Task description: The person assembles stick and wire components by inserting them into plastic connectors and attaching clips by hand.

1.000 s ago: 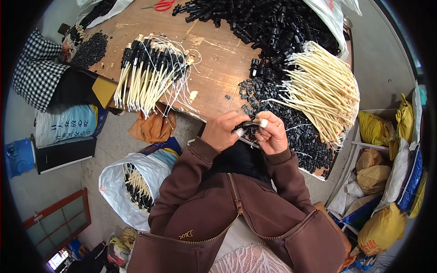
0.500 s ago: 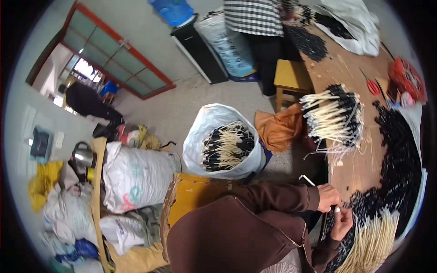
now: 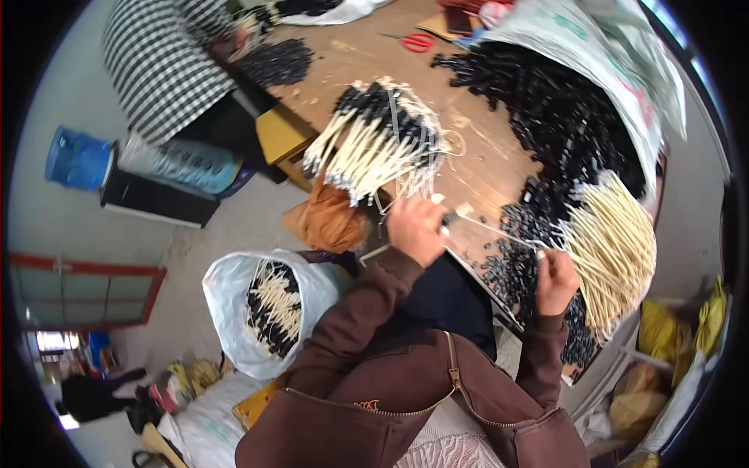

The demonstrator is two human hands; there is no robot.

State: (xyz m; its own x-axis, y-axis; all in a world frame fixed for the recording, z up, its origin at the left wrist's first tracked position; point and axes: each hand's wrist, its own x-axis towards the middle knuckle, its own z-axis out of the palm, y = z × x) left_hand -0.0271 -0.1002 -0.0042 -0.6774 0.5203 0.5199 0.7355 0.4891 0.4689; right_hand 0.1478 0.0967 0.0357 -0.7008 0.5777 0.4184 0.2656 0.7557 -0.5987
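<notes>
Cream tubes [image 3: 616,257] lie beside the right hand [image 3: 557,281] pinching cord [image 3: 499,231]; the left hand [image 3: 417,228] grips a black piece [image 3: 450,221]. A bag [image 3: 225,300] holds more.

On the table [image 3: 484,183] before you, a rod bundle [image 3: 374,144] lies left and a rod stack [image 3: 612,253] right, small pieces [image 3: 511,269] just left of the stack. Behind the stack, what look like fittings [image 3: 573,121] lie partly inside a sack [image 3: 573,35]. An open bag [image 3: 225,312] sits to your left, rods [image 3: 277,303] in it.
</notes>
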